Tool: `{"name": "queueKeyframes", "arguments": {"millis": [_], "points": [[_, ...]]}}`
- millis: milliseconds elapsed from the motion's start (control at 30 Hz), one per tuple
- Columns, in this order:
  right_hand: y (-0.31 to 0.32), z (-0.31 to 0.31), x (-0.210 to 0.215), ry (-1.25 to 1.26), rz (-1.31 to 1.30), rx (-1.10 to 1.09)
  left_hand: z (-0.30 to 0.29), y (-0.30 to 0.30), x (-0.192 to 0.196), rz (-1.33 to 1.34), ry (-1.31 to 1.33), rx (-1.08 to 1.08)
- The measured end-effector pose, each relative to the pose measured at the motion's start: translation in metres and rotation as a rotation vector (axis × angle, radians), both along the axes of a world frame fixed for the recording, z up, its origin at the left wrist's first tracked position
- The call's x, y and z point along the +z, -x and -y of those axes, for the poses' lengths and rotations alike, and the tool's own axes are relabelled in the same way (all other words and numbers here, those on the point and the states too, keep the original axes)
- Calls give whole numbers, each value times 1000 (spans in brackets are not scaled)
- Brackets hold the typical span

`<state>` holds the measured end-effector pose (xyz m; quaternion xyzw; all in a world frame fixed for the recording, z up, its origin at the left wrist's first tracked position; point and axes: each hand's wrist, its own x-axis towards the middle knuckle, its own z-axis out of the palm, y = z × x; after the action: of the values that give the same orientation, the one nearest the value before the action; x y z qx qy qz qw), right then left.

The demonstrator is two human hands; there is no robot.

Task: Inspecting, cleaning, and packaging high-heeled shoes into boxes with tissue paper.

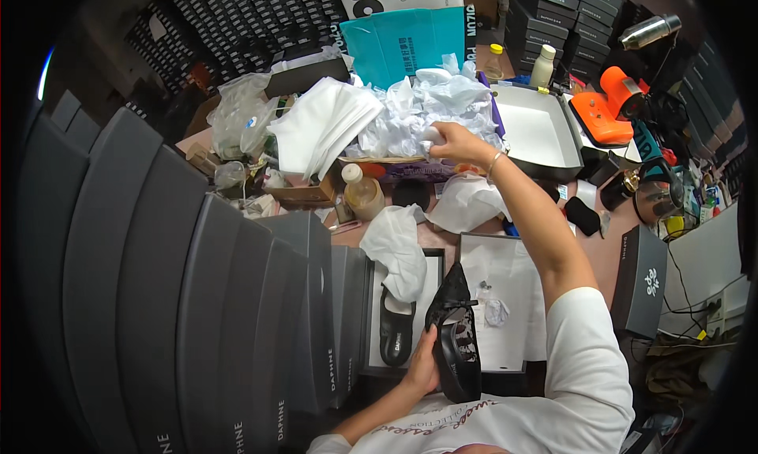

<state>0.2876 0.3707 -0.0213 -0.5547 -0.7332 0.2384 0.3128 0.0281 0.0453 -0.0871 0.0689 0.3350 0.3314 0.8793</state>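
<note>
Gripping black pointed slingback shoe with left hand, fingers clamped; right hand beyond shoe pinching crumpled white tissue paper; stuffing toe probably next.

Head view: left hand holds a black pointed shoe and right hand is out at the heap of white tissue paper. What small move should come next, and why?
Probably draw the right hand back with the wad of tissue toward the black shoe. The left hand holds that shoe by its heel, apparently unstuffed, over the open box, where its mate already lies.
</note>
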Motion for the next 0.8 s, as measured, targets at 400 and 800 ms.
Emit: {"name": "queueKeyframes", "arguments": {"millis": [400, 800], "points": [[8, -81, -69, 329, 700, 18, -20, 8, -16, -118, 63, 116], [1, 86, 27, -97, 172, -98, -10, 17, 26, -90, -8, 167]]}}
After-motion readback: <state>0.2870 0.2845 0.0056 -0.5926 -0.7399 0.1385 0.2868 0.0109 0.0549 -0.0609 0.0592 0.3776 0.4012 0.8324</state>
